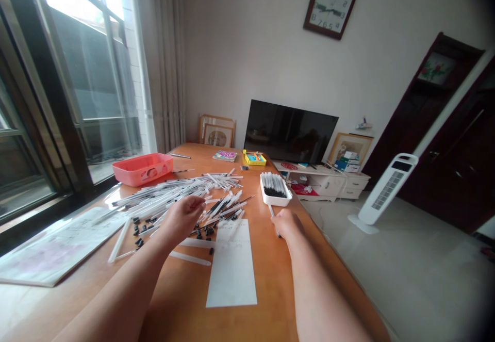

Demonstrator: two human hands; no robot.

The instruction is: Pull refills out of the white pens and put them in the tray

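Note:
A wide heap of white pen barrels and refills (181,192) lies across the orange wooden table (185,300). Small black caps (141,227) are scattered at its near edge. My left hand (181,217) hovers over the heap with its fingers curled and pinched together; what they hold is hidden. My right hand (285,224) rests on the table beside a white tray (275,198) that holds several assembled pens. Its fingers are closed on a white pen (271,212) that points toward the tray.
A white sheet of paper (232,264) lies between my forearms. A pink plastic basket (142,168) stands at the far left, a large printed sheet (58,246) nearer left. Books and a yellow box (254,158) sit at the far end. The table's right edge drops to the floor.

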